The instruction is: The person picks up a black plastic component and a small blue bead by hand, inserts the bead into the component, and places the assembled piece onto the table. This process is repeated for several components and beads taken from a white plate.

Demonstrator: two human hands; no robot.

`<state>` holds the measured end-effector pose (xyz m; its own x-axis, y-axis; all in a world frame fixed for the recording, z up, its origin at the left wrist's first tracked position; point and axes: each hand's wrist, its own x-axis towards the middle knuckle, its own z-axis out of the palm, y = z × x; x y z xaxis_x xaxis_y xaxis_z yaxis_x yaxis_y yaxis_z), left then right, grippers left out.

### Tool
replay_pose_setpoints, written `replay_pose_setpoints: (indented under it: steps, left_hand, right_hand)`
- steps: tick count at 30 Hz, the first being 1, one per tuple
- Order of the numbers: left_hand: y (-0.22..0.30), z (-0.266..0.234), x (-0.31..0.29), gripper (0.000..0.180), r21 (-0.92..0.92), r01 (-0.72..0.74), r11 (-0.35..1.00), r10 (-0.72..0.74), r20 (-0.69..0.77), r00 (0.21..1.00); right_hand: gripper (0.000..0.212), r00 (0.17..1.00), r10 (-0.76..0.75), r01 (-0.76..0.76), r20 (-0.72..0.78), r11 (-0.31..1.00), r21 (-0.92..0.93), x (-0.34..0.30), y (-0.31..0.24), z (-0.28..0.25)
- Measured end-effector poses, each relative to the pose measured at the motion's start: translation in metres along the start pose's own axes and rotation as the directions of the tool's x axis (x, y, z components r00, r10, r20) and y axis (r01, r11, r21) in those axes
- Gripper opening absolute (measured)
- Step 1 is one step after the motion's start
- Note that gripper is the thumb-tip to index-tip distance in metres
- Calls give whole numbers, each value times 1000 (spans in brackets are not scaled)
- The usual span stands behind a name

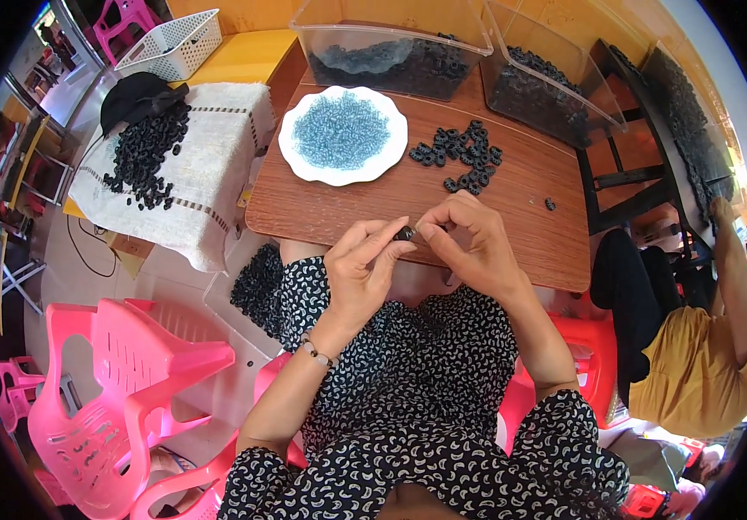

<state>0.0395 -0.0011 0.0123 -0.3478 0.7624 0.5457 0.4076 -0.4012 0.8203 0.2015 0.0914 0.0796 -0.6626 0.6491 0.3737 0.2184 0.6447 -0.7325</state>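
Between its thumb and fingers my left hand [365,264] pinches a small black plastic part [404,233], just over the near edge of the brown table [512,234]. Right beside it, my right hand [470,243] has thumb and forefinger pressed together at the part's side; whatever sits in that pinch is too small to make out. Beyond my hands lies a loose group of black ring-like parts [464,154], with a single one [550,204] off to the right. A white scalloped plate [295,165] heaped with tiny clear bluish pieces [340,130] stands at the left.
Two clear plastic bins [391,65] [547,87] with black parts stand at the back. A cloth-covered surface [208,165] at left carries a black pile [143,156] and a cap. Pink chairs [113,390] stand lower left. A person in a mustard top [694,373] works at right.
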Motion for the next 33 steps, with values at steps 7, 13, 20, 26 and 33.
replay_pose_setpoints:
  steps: [7, 13, 20, 26, 33]
  left_hand:
    - [0, -2, 0, 32, 17, -14, 1000, 14, 5, 1000]
    - [1, -2, 1, 30, 23, 9, 1000, -10, 22, 1000]
    - [-1, -4, 5, 32, -762, 517, 391, -522, 279, 806]
    - [-4, -4, 5, 34, -744, 576, 338, -569, 326, 755]
    - [1, -2, 5, 25, -751, 569, 335, -565, 324, 759]
  right_hand:
    - [6, 997, -75, 73, -20, 993, -92, 0, -1, -2]
    - [5, 997, -60, 56, -48, 995, -81, -1, 2, -3]
    - [7, 986, -125, 117, -114, 990, -74, -2, -1, 2]
    - [10, 965, -227, 211, -132, 969, -125, -1, 0, 11]
    - [18, 951, -275, 248, -143, 951, -184, -1, 5, 16]
